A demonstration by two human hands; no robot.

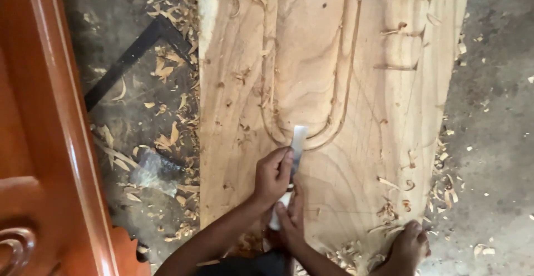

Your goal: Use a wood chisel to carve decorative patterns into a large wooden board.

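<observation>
Your left hand [272, 175] is closed around the flat steel chisel blade [298, 142], fingers wrapped over its upper shank; your right hand [290, 215] sits just below it, closed on the pale handle end [278, 209] of the same tool, most of which is hidden under the fingers. The blade tip rests on the large pale carved wooden plank [334, 87], touching the bottom curve of the U-shaped groove [328, 134] cut into its face. The plank runs from the top of the view down towards you; its left edge [200, 142] is straight and drops to the grey concrete floor [500, 115], and its right edge slants inward lower down. At the lower right a bare foot [406, 248] rests on the plank's near corner, among curled wood shavings [389, 209]. More shavings [167, 137] lie thick on the floor along the left edge, beside a dark metal bar [128, 59] lying slantwise and a crumpled clear plastic scrap [156, 170]. A glossy reddish-brown carved wooden door panel [50, 142] fills the left margin, well apart from the plank. Open plank surface lies above and to the right of the blade; the floor to the right holds only scattered chips.
</observation>
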